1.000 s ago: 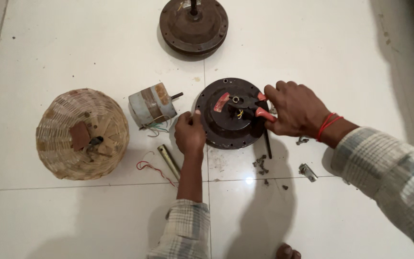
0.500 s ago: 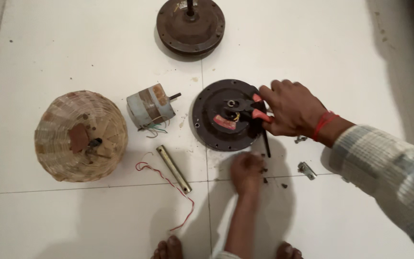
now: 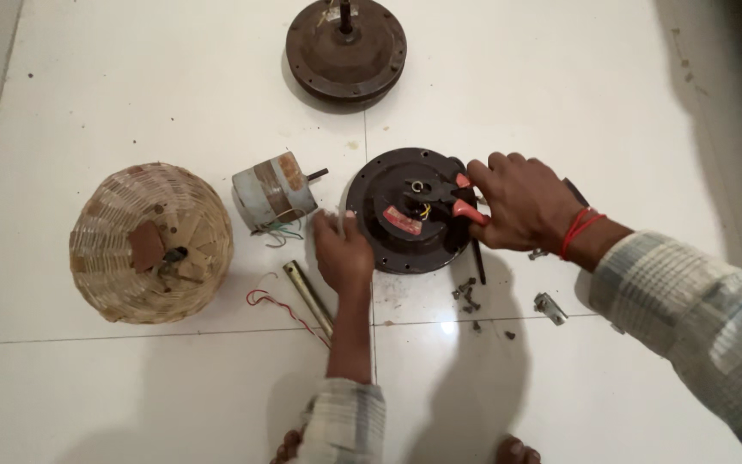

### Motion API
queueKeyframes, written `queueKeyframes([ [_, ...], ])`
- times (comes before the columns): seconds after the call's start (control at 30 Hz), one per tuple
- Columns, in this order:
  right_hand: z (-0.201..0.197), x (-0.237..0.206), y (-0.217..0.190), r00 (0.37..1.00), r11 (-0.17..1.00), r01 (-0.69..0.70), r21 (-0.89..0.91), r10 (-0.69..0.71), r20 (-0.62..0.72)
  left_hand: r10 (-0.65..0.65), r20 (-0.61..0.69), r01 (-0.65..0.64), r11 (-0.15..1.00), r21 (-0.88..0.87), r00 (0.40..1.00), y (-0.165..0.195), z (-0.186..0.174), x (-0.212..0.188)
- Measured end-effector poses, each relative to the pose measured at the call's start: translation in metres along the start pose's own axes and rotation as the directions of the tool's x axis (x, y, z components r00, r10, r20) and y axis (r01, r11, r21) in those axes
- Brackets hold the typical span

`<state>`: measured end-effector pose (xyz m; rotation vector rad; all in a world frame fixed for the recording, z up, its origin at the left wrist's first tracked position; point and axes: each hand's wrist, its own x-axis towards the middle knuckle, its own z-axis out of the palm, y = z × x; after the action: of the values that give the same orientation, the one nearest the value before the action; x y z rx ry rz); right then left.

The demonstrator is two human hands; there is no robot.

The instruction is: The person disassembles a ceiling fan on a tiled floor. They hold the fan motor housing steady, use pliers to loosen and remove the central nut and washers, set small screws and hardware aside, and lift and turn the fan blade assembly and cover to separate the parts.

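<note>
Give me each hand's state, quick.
Left hand: open, resting on the round motor cover edge.
Right hand: closed on red-handled pliers.

No packages, labels, signs or screens show anywhere on the white tiled floor in the head view.
</note>
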<state>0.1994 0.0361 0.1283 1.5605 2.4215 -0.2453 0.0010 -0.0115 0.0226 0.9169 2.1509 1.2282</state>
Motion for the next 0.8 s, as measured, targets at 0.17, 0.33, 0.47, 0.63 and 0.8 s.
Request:
queueKeyframes([
  [0.17,0.001,-0.003,-0.002,0.998,0.999,0.035,-0.025,-0.036,-0.044,-0.192,0.157,0.179,0.980,0.092,0.969,0.004,0.002,0.000],
  [0.33,0.009,-0.003,0.004,0.988,0.994,0.101,-0.046,-0.106,-0.110,-0.173,0.108,0.191,0.964,-0.183,0.979,-0.025,0.004,-0.025],
  [0.47,0.009,0.000,0.005,0.997,0.998,0.040,-0.045,-0.043,-0.066,-0.362,0.280,0.439,0.847,-0.300,0.889,-0.042,0.032,-0.083],
  [0.63,0.005,0.008,0.003,0.988,0.996,0.056,-0.063,-0.064,-0.139,-0.402,0.447,0.570,0.743,-0.351,0.799,-0.022,0.076,-0.170],
  [0.8,0.005,0.002,-0.002,0.990,1.000,0.005,0.020,-0.002,-0.142,-0.244,-0.001,0.232,0.921,-0.312,0.970,-0.011,0.047,-0.119],
])
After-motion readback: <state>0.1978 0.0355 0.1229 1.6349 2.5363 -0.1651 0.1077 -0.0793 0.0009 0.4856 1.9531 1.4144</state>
